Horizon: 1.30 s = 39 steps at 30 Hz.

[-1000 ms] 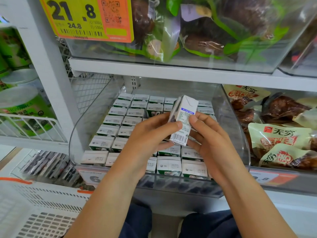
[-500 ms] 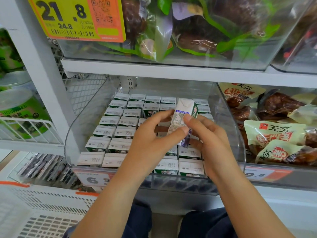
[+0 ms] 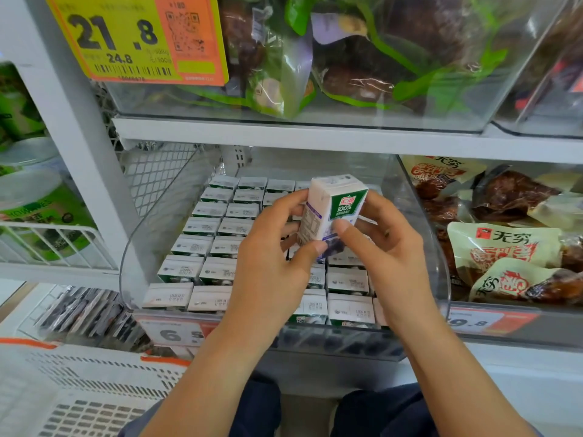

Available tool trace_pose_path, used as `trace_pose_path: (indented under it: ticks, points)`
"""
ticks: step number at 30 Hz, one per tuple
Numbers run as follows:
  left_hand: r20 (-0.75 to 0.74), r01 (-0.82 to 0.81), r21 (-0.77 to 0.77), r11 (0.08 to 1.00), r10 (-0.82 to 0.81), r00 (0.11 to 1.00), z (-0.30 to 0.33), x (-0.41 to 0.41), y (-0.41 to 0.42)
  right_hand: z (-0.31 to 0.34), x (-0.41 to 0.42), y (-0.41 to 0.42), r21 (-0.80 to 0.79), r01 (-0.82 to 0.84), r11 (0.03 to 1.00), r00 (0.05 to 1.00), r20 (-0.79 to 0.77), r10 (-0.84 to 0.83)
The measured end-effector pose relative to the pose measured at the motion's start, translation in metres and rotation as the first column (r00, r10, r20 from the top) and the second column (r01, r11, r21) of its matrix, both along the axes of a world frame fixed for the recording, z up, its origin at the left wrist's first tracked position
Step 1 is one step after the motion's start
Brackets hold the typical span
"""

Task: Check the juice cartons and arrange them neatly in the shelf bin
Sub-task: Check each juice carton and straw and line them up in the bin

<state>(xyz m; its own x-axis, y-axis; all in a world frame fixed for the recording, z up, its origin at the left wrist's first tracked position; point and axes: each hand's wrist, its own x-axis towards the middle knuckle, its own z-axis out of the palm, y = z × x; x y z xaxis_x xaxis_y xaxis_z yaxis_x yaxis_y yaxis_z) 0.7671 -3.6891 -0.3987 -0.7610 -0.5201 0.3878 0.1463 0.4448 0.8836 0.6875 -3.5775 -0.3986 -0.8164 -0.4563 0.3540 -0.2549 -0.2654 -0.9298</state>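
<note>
A small white and green juice carton (image 3: 331,209) is held upright above the clear shelf bin (image 3: 148,234), its green "100%" front turned towards me. My left hand (image 3: 271,263) grips its left side, thumb across the lower front. My right hand (image 3: 388,247) holds its right side, thumb on the lower front. Several rows of the same cartons (image 3: 208,244) stand packed in the bin, tops up. My hands hide the cartons in the bin's middle.
A bin of bagged snacks (image 3: 504,247) sits to the right, a bin of green-bagged produce (image 3: 362,64) on the shelf above behind a yellow price tag (image 3: 135,39). A white wire basket with green tubs (image 3: 41,216) is left. A white perforated crate (image 3: 79,392) lies low left.
The carton has been turned between both hands, from its barcode side to its green front. It now stands upright and a little further right.
</note>
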Motion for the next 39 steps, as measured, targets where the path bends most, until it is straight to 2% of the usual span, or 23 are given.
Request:
trace_pose_path:
  ticks: [2,5,8,11,16,21,27,31,35,39]
  points:
    - [0.005,0.017,0.038,0.999,-0.017,1.0,0.001,-0.001,0.0,0.0,0.0,0.0,-0.03,-0.007,1.0,1.0,0.025,0.008]
    - [0.003,0.057,0.218,0.974,-0.059,0.998,0.003,-0.001,0.0,0.0,-0.002,0.0,-0.032,-0.028,0.999,0.995,0.095,0.031]
    - [-0.014,0.086,0.465,0.881,-0.09,0.996,0.006,-0.001,-0.002,-0.001,-0.005,0.001,-0.019,-0.05,0.999,0.975,0.217,0.053]
    - [0.014,0.092,0.628,0.773,-0.129,0.992,0.007,0.0,-0.006,-0.003,-0.008,0.002,-0.002,-0.054,0.999,0.948,0.313,0.052]
    - [0.024,0.128,0.739,0.662,-0.215,0.976,0.006,0.001,-0.012,-0.002,-0.009,0.003,0.028,-0.077,0.997,0.922,0.384,0.06]
    - [0.002,0.133,0.789,0.6,-0.219,0.976,0.004,-0.001,-0.014,-0.002,-0.008,0.003,0.015,-0.067,0.998,0.915,0.399,0.055]
    - [0.048,0.093,0.713,0.695,-0.181,0.982,0.001,-0.002,-0.012,-0.001,-0.008,0.005,-0.008,-0.142,0.99,0.873,0.471,0.129]
    - [0.072,0.051,0.628,0.777,-0.124,0.99,-0.001,-0.002,-0.012,0.0,-0.007,0.006,-0.033,-0.113,0.993,0.872,0.476,0.115]
    - [0.122,0.099,0.506,0.857,-0.184,0.975,-0.001,-0.002,-0.008,0.001,-0.008,0.008,-0.008,-0.062,0.998,0.913,0.403,0.06]
    - [0.139,0.154,0.507,0.848,-0.257,0.956,-0.003,-0.003,-0.004,0.002,-0.005,0.009,0.005,-0.062,0.998,0.948,0.314,0.058]
